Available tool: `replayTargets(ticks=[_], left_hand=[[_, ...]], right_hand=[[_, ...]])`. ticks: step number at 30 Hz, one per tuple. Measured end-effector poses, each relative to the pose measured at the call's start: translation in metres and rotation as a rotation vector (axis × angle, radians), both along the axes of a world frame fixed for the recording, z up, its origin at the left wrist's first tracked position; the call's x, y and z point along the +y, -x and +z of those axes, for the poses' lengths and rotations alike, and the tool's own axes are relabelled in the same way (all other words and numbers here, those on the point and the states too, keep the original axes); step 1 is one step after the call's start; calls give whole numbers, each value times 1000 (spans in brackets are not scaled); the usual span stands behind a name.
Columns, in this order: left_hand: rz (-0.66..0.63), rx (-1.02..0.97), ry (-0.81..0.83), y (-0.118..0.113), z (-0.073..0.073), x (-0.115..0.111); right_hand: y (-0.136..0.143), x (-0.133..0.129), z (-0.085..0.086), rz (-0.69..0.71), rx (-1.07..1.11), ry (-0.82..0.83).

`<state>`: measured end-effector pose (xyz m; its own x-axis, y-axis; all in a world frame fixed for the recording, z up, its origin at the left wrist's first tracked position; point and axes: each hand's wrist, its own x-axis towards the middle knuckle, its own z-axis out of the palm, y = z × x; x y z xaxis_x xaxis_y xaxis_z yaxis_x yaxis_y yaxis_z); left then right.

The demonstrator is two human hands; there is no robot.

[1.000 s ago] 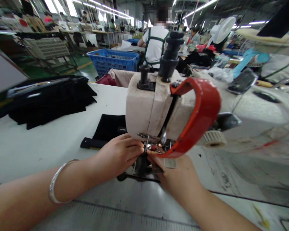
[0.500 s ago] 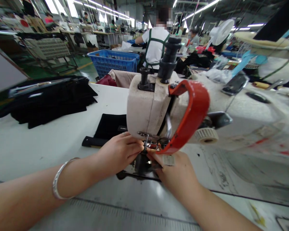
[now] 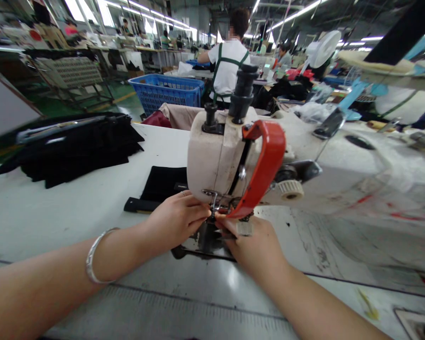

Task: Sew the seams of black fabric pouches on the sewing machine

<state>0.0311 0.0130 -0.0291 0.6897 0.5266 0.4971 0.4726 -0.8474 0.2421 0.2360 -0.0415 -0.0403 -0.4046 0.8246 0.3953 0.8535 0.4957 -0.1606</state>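
Observation:
A black fabric piece (image 3: 163, 183) with a small label lies on the table, partly hidden behind the white sewing machine head (image 3: 212, 156). My left hand (image 3: 179, 215), wearing a ring, is closed on its near side, fingertips by the presser foot (image 3: 214, 208). From the other side, my right hand (image 3: 258, 243) reaches under the red curved guard (image 3: 265, 165). Its fingers are pinched close to the needle area, nearly meeting the left fingertips. What the right fingers hold is too small and dark to make out.
A pile of black fabric pieces (image 3: 78, 148) lies at the left on the white table (image 3: 92, 203). Behind the table stands a blue plastic basket (image 3: 166, 89), with a person in a white shirt (image 3: 230, 66) beside it. A ruler scale (image 3: 184, 302) runs along the near side.
The view has shifted slightly, and the machine's red guard and arm appear further left. Both hands stay at the presser foot, with almost no movement against it.

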Motion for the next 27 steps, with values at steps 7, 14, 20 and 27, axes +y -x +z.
replayTargets(ticks=[7,14,20,27], left_hand=[[-13,-8,-60,1,-2,2],[-26,-46,-278,1,2,8],[-42,-59,-276,3,0,13],[97,277,2,31,3,0]], right_hand=[[5,0,9,-73,-65,253],[8,4,9,-53,-154,212],[7,4,11,-48,-154,186],[2,2,15,-10,-52,86]])
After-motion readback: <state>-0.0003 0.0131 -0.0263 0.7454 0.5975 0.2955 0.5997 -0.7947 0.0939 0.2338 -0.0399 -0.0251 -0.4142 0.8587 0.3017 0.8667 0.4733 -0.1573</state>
